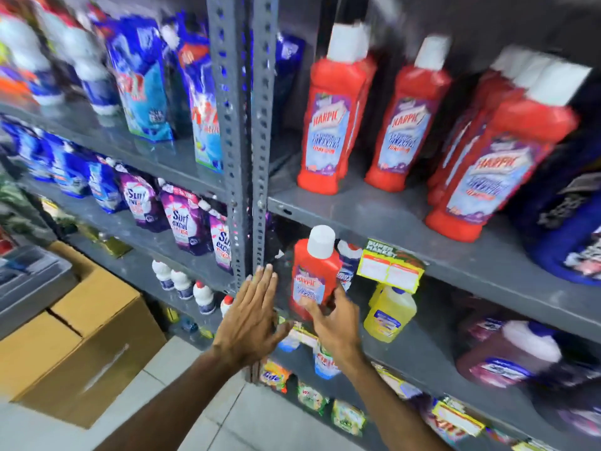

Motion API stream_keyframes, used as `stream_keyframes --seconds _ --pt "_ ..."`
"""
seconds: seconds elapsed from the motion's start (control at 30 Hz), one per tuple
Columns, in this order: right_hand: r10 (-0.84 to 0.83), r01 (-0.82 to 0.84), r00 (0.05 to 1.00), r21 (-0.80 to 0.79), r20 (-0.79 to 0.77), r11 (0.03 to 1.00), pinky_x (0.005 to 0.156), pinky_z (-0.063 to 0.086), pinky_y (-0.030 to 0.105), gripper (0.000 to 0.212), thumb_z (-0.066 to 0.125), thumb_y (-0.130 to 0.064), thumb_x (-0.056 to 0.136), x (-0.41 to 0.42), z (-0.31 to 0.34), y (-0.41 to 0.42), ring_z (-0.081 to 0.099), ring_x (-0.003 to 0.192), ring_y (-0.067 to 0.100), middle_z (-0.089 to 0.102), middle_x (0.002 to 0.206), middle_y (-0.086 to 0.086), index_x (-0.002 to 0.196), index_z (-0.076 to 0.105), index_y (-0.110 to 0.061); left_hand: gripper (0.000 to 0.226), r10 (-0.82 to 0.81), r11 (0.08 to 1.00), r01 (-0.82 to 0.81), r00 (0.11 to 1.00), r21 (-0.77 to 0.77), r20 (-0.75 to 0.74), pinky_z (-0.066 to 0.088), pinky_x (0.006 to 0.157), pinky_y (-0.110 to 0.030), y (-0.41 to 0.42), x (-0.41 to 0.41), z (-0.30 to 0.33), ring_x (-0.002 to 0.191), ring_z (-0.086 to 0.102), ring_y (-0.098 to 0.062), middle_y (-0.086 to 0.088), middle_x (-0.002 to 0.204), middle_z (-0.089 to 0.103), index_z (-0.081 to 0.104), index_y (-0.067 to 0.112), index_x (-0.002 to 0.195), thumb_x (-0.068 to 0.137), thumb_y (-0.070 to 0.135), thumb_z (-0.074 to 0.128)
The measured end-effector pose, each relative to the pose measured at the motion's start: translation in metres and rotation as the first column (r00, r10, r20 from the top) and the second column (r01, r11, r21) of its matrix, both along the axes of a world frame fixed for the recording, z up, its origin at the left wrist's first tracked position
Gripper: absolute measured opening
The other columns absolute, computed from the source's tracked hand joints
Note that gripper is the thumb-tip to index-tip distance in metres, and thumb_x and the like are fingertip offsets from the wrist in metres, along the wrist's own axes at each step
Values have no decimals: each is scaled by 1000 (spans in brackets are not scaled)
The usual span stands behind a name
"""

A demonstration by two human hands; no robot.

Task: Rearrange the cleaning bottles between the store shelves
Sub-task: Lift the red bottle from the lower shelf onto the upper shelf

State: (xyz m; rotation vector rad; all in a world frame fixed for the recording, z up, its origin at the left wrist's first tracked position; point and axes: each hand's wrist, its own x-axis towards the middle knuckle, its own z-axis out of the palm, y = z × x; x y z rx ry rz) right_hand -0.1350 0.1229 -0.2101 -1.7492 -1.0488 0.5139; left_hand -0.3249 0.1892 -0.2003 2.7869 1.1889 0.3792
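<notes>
Taking the slotted grey upright (242,131) as my mark, I saw cardboard boxes (81,340) on the floor far to its left, with purple Surf Excel pouches (185,219) on the shelf just left of it and small white bottles (182,283) one shelf lower. My left hand (252,315) was spread flat with the fingers straight and together, holding nothing, its fingertips at the foot of the upright. Just right of the upright, my right hand (331,320) gripped a red Harpic bottle (313,271) by its lower body, thumb across the label; the bottle stood nearly upright, white cap on top, in front of the dark opening under the upper right shelf (374,219). On that shelf, above and to the right of the upright, more red Harpic bottles (333,122) stood in rows. A yellow bottle (390,312) sat on the lower shelf, right of the held one, under a yellow price tag (392,266).
</notes>
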Motion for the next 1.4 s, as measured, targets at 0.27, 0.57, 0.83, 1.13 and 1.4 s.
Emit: stream_keyframes --seconds 0.27,0.57,0.83,1.13,1.4 --pt "20 -58 988 255 151 965 76 60 21 37 82 -50 78 0 129 -16 75 87 -2 78 96 -25 110 64 -49 96 -30 978 -14 978 209 208 1 132 -40 28 13 116 162 -5 -26 -15 174 0 10 -1 163 102 65 40" --pt "-86 8 977 369 194 929 83 62 32 51 80 -58 69 41 223 8 76 89 -2 79 94 -22 113 68 -35 97 -23 967 -22 985 255 172 8 132 -43 47 52 166 162 5 -31 -23 172 4 10 -6 162 100 69 24" --pt "-145 83 969 289 201 954 101 60 45 60 88 -38 76 78 236 39 75 112 16 79 121 -4 129 68 -21 99 79 988 -93 990 121 114 -2 132 -37 61 74 159 162 -4 -27 -19 174 -5 -4 0 163 101 74 18" --pt "-110 69 982 245 155 967 101 60 48 72 87 -45 79 100 233 63 73 116 18 75 130 1 140 60 -19 109 180 974 -179 984 137 6 7 132 -43 62 86 153 161 12 -30 -20 173 15 10 -1 163 91 79 -6" --pt "-46 23 996 264 80 964 107 58 41 73 90 -35 83 106 230 58 68 124 14 73 134 -2 145 55 -20 114 191 963 -177 980 204 -50 11 132 -43 64 86 152 160 16 -29 -19 172 20 14 -1 163 86 78 -15"
